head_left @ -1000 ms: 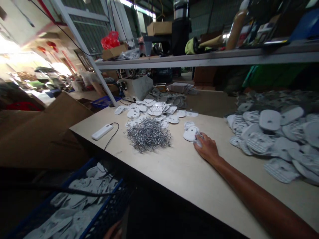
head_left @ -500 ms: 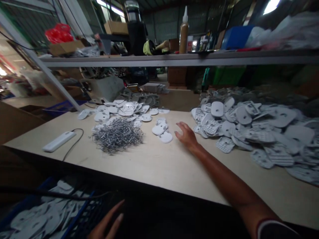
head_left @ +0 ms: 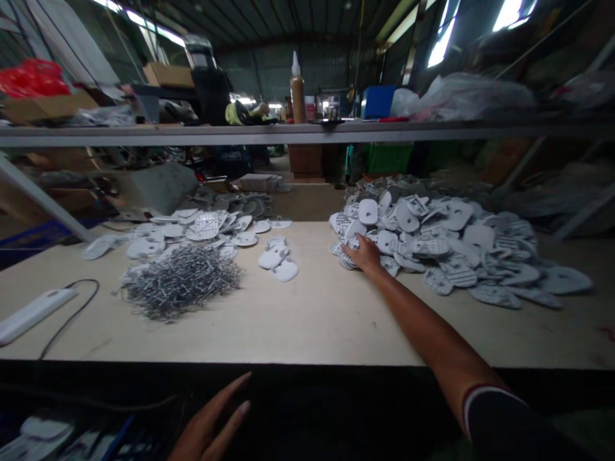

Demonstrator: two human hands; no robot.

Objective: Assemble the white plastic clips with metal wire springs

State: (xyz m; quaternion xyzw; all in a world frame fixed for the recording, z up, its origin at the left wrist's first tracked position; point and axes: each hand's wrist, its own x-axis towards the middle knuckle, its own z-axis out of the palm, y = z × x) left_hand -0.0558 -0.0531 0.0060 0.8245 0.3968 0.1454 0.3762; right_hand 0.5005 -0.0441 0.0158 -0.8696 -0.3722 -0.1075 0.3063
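Parts pile [head_left: 480,237] at R hand [head_left: 364,253], grip unclear; L hand [head_left: 207,428] nr table [head_left: 307,330], fingers apart.

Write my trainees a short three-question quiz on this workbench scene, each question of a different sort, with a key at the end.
1. Multiple choice: where are the fingers of the right hand?
A) On the heap of metal pins
B) At the large pile of pale plastic pieces
C) On the white device with the cable

2. True or false: the left hand shows nothing held between its fingers.

3. Fill in the blank: the bottle with the pointed tip stands on the ____ above the workbench.

Key: 1. B; 2. true; 3. shelf
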